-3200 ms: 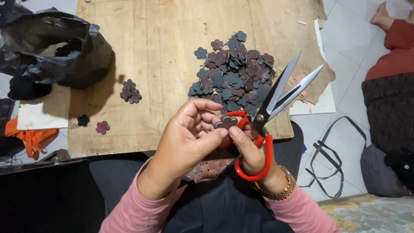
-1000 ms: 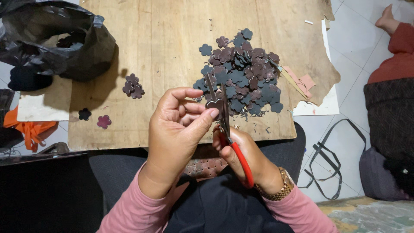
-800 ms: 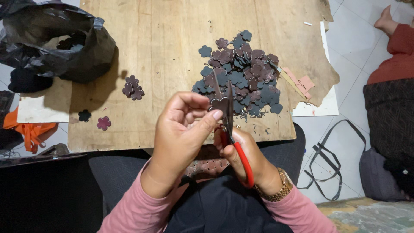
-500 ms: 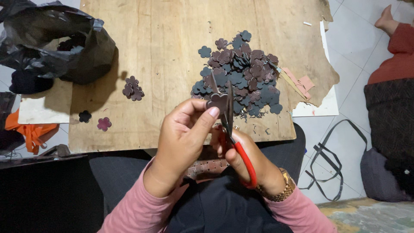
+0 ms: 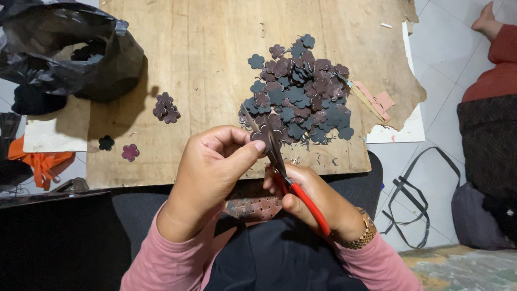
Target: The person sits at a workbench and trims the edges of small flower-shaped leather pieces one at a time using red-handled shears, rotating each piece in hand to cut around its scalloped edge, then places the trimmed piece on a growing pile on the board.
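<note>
Your hands trim a small flower cut-out with scissors above the desk's near edge.
Your left hand (image 5: 215,172) pinches the dark cut-out (image 5: 260,136) between thumb and fingers; your right hand (image 5: 318,202) grips the red-handled scissors (image 5: 280,161), blades nearly closed at the cut-out. A pile (image 5: 299,91) of cut-outs lies just beyond on the desk (image 5: 204,48); a black bag (image 5: 64,54) sits far left.
</note>
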A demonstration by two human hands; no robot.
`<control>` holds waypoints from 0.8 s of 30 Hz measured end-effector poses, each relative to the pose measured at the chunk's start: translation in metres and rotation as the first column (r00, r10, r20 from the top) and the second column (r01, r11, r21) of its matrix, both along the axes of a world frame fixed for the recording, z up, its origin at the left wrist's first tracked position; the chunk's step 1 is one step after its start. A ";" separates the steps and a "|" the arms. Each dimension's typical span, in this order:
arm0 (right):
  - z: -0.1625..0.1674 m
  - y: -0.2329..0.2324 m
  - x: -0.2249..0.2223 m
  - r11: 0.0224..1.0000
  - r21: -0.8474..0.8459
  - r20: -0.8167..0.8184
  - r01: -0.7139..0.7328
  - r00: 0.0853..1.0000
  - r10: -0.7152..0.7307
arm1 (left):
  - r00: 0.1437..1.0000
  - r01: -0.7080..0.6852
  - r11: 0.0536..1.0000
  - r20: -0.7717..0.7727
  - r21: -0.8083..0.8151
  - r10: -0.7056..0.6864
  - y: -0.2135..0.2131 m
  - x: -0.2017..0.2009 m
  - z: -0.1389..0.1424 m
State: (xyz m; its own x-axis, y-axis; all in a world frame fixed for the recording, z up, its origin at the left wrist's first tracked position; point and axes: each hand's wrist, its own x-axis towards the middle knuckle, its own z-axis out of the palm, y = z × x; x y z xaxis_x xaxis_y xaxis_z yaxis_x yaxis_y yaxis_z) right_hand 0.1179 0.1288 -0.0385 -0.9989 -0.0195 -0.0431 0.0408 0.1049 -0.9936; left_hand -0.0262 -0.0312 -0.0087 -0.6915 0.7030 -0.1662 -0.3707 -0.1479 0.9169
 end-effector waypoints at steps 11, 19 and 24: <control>-0.003 0.003 -0.002 0.995 0.103 0.006 0.012 1.000 -0.012 | 0.999 -0.001 0.996 -0.046 -0.086 -0.003 -0.003 -0.001 0.002; -0.012 0.002 -0.001 0.999 0.017 0.051 0.043 0.998 -0.043 | 0.999 -0.013 0.999 -0.044 -0.047 0.011 0.001 0.000 0.001; -0.013 0.000 -0.001 0.999 0.007 0.030 0.049 0.998 -0.050 | 0.998 -0.038 0.999 -0.043 -0.029 0.036 0.004 0.003 -0.002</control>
